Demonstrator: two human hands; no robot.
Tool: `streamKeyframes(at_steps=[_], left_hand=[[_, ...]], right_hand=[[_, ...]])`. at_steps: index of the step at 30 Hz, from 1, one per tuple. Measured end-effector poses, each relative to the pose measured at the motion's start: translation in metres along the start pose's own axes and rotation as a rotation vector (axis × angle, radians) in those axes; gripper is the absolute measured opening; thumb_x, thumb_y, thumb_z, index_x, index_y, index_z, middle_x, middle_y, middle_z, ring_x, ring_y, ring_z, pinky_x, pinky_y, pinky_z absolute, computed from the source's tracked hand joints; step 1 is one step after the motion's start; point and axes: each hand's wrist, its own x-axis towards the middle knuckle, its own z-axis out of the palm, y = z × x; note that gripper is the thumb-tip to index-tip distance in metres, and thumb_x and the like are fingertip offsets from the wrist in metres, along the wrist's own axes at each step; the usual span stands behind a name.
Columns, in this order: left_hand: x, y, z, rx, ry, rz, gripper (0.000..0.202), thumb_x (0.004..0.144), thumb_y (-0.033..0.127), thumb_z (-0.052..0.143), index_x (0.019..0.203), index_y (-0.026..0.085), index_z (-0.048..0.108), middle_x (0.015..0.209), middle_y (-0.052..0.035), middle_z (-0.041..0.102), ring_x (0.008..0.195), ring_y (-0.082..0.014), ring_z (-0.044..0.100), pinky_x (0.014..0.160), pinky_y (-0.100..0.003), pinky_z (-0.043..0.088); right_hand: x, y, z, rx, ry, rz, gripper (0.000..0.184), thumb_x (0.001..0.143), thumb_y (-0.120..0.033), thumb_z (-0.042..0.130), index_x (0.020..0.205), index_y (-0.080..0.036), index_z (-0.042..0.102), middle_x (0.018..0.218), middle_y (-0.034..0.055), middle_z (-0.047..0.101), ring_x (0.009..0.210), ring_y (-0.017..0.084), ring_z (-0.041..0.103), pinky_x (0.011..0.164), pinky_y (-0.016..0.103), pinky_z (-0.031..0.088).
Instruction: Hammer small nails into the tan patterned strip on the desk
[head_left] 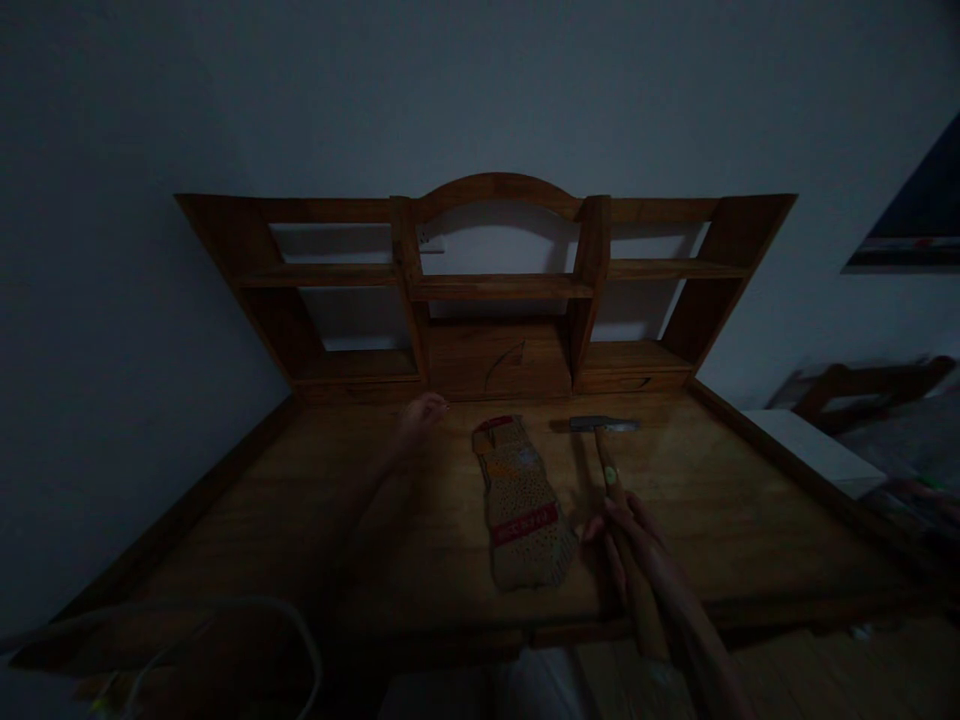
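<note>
A hammer [604, 440] with a wooden handle and a metal head lies on the wooden desk [315, 520], head toward the back. My right hand [626, 535] is wrapped round its handle near the desk's front. A flat tan packet [521, 500] with red bands lies just left of the hammer. My left hand [421, 412] reaches far forward to the back of the desk, left of the packet. Its fingers look loosely curled, and the dim light hides whether anything is in them.
A wooden hutch [495, 290] with shelves stands at the back of the desk against a pale wall. A white cable [225, 620] loops at the lower left. A white block [814, 450] and a dark wooden frame [870, 385] sit at the right.
</note>
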Motion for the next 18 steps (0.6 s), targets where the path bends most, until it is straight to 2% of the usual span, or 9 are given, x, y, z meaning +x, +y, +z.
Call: streamKeyframes(at_steps=[3, 6, 11, 18], left_hand=[[-0.013, 0.035, 0.022, -0.307, 0.056, 0.051, 0.031, 0.08, 0.039, 0.055, 0.097, 0.015, 0.064, 0.097, -0.0097, 0.071, 0.085, -0.0191, 0.067, 0.074, -0.029, 0.053], [-0.032, 0.053, 0.039, -0.444, 0.123, -0.006, 0.029, 0.077, 0.04, 0.062, 0.092, 0.016, 0.066, 0.092, -0.0086, 0.073, 0.081, -0.0186, 0.069, 0.076, -0.03, 0.054], [-0.052, 0.056, 0.055, -0.514, 0.089, -0.099, 0.023, 0.069, 0.038, 0.072, 0.08, 0.018, 0.068, 0.084, -0.0067, 0.074, 0.08, -0.0202, 0.07, 0.073, -0.031, 0.056], [-0.052, 0.053, 0.073, -0.57, 0.078, -0.105, 0.022, 0.068, 0.036, 0.074, 0.076, 0.017, 0.067, 0.078, -0.006, 0.072, 0.074, -0.0191, 0.07, 0.072, -0.031, 0.057]], right_hand=[[0.001, 0.0, 0.0, -0.018, 0.009, 0.012, 0.036, 0.081, -0.056, 0.056, 0.075, -0.021, 0.059, 0.043, -0.0024, 0.058, 0.024, 0.01, 0.042, 0.026, 0.02, 0.03], [0.001, 0.001, -0.001, -0.026, -0.007, 0.005, 0.036, 0.084, -0.054, 0.053, 0.075, -0.02, 0.059, 0.039, -0.0027, 0.055, 0.024, 0.01, 0.042, 0.027, 0.019, 0.03], [0.002, 0.003, -0.001, -0.008, -0.029, -0.02, 0.034, 0.086, -0.052, 0.052, 0.074, -0.02, 0.06, 0.038, -0.0031, 0.053, 0.025, 0.01, 0.041, 0.027, 0.02, 0.029], [-0.005, -0.008, 0.004, -0.037, -0.035, 0.016, 0.035, 0.087, -0.052, 0.051, 0.075, -0.02, 0.059, 0.034, -0.0034, 0.049, 0.025, 0.01, 0.04, 0.028, 0.02, 0.029]])
